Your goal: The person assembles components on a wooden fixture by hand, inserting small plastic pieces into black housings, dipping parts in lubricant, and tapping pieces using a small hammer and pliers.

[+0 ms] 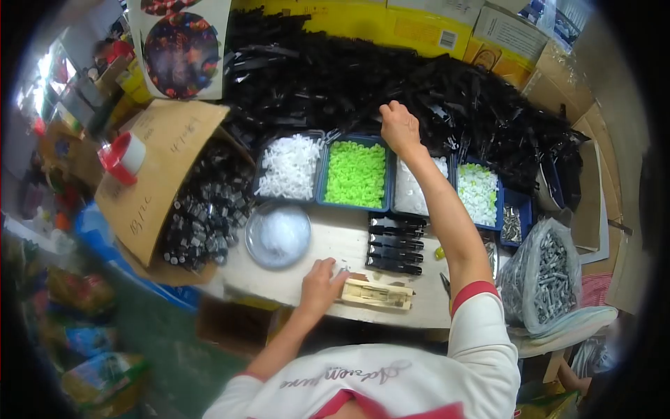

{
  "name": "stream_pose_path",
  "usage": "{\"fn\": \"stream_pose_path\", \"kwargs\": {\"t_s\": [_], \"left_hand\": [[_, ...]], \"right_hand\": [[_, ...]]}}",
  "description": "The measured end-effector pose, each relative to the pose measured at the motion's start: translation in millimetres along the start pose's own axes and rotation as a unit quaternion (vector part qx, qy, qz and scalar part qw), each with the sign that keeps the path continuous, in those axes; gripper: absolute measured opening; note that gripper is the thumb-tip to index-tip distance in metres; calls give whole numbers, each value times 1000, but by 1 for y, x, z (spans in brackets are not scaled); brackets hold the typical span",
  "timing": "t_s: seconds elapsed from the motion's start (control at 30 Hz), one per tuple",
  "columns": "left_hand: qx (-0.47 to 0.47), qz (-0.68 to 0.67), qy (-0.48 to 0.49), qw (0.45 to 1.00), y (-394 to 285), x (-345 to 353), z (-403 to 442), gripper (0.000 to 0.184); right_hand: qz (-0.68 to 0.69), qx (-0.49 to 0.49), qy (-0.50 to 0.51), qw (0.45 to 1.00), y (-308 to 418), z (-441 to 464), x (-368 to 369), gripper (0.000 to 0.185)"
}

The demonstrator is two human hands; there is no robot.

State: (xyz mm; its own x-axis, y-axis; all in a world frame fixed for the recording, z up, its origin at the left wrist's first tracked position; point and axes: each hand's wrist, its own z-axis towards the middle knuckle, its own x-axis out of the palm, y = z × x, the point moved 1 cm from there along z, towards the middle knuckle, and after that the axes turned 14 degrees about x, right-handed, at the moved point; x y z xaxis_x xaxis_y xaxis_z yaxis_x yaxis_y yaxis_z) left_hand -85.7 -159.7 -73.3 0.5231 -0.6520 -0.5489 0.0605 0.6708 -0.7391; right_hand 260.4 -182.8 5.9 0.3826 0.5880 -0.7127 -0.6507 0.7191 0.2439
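Observation:
My left hand (321, 288) rests on the worktable with its fingers bent and the thumb apart from them. The thumb tip is beside the left end of a cream-coloured fixture block (377, 294) with a long slot. A tiny grey piece shows near that thumb, too small to name. My right hand (400, 128) is stretched out over the front edge of a heap of black plastic parts (335, 77), its fingers closed together. What they hold, if anything, I cannot make out. Between the hands, several black assembled pieces (395, 244) lie in a stacked row.
Bins hold white parts (289, 167), green caps (356, 174), pale caps (477, 192) and small metal pieces (511, 223). A round dish (278, 235) holds whitish material. Black cylindrical parts (202, 209) spill from a carton at left; a plastic bag (544, 276) of metal parts stands right.

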Motion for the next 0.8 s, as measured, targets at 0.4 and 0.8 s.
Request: {"fn": "stream_pose_path", "kwargs": {"t_s": [0.4,0.8], "left_hand": [[35,14,83,996,1,-14,2,13],[-216,-403,-74,886,1,-26,-10,20]], "right_hand": [[-173,-127,6,977,5,24,-9,12],[589,205,66,779,-36,3,-125,16]]}}
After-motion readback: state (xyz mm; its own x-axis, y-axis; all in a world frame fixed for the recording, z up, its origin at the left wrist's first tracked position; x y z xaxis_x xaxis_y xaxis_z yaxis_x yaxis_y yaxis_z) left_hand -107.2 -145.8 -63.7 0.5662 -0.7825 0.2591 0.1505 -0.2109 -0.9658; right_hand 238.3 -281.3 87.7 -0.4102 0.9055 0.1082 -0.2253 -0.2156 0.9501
